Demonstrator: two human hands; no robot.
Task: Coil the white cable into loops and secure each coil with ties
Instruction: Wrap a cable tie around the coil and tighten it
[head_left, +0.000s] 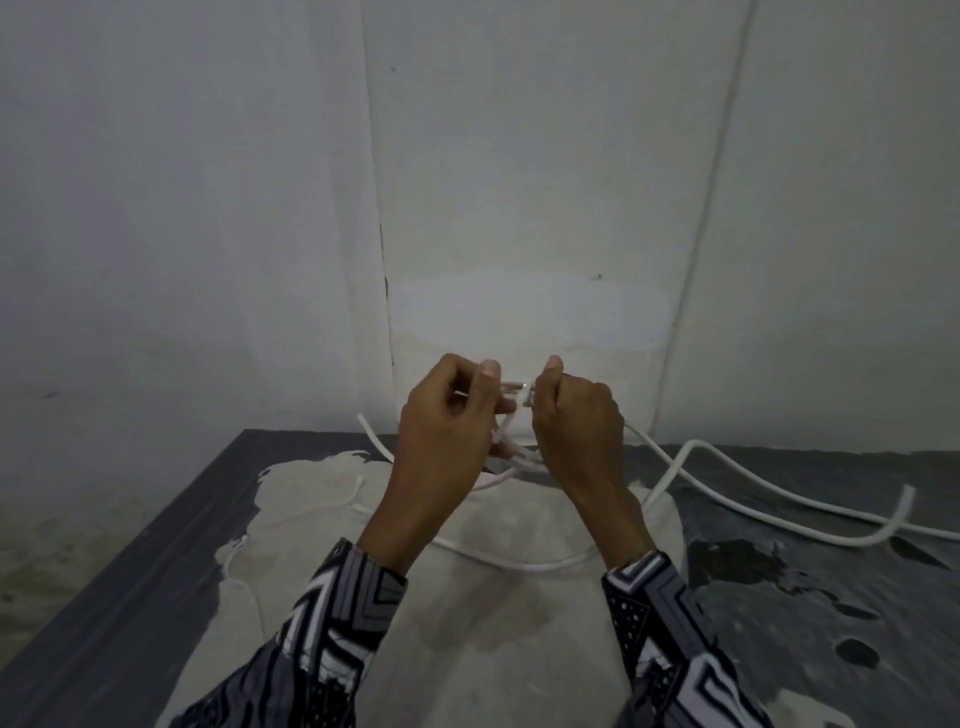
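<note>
My left hand (447, 426) and my right hand (576, 426) are raised side by side above the table, thumbs up. Between them they pinch a thin tie (511, 385) that runs from one hand's fingers to the other's. Several short loops of the white cable (511, 457) hang bunched below and between the hands, partly hidden by them. The rest of the white cable trails right across the table in long curves, its free end (908, 491) turned up near the right side. Another strand curves under my wrists.
The table is dark grey (130, 571) with a pale cloth (467, 623) spread over its middle. A thin white string (332, 501) lies on the cloth at left. A white wall stands close behind, with a vertical conduit (711, 182) at right.
</note>
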